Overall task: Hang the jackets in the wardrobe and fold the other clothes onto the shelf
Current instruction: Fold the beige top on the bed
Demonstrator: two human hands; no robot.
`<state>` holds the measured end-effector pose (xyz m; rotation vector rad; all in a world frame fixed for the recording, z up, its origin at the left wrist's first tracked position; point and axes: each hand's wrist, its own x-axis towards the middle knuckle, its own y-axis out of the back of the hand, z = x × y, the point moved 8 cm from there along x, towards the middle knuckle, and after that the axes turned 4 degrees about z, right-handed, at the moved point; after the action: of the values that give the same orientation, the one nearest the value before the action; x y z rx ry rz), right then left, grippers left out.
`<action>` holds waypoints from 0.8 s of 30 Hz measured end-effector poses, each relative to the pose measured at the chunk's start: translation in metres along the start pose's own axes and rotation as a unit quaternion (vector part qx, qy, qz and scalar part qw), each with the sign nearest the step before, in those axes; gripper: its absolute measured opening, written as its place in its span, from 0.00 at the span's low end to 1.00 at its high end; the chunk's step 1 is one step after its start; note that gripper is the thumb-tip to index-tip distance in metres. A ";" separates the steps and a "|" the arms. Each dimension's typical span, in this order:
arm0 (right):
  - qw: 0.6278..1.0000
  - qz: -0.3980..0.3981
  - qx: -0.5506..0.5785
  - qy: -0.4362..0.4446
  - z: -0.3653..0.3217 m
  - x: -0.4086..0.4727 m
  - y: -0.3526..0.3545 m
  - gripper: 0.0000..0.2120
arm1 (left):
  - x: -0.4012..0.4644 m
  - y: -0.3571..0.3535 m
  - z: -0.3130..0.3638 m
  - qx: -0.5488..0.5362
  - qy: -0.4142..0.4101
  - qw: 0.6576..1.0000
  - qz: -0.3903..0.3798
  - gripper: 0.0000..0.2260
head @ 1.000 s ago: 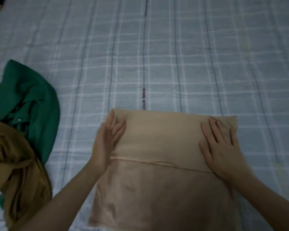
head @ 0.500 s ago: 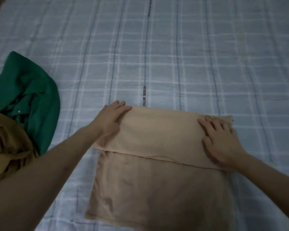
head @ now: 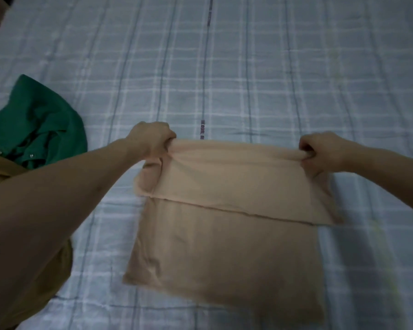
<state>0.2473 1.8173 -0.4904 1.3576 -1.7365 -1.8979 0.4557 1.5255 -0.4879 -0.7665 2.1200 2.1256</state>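
Peach cloth, the beige garment [head: 224, 246], lies flat on the bed [head: 248, 79] nearest the viewer, soft and thin, squared off with its far part already doubled over along a straight hem line. Just beyond that flap the left hand [head: 153, 139] clenches the far left corner and the right hand [head: 320, 151] clenches the far right corner, bunching the knit into small gathers. Folding looks partly done; another fold and the trip to the shelf remain. At the left edge, mustard fabric [head: 0, 167], perhaps a jacket, overlaps a crumpled green garment [head: 38, 120] with snap buttons, both unsorted. Farther off stretches the pale blue checked sheet.
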 end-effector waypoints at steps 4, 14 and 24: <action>0.996 0.082 0.035 -0.009 0.016 -0.002 0.040 0.16 | 0.002 0.040 -0.005 0.000 -0.012 0.991 0.136 0.06; 0.954 0.233 -0.110 0.154 -0.038 -0.143 0.039 0.09 | -0.130 0.029 0.026 0.062 -0.181 0.951 0.242 0.14; 0.984 0.081 0.005 0.157 -0.045 -0.210 -0.147 0.10 | -0.210 -0.099 0.073 0.003 -0.171 0.981 0.094 0.41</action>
<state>0.4533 1.9748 -0.5157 1.3851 -1.6436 -1.4999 0.6536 1.6663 -0.5062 -0.1826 2.0796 2.1453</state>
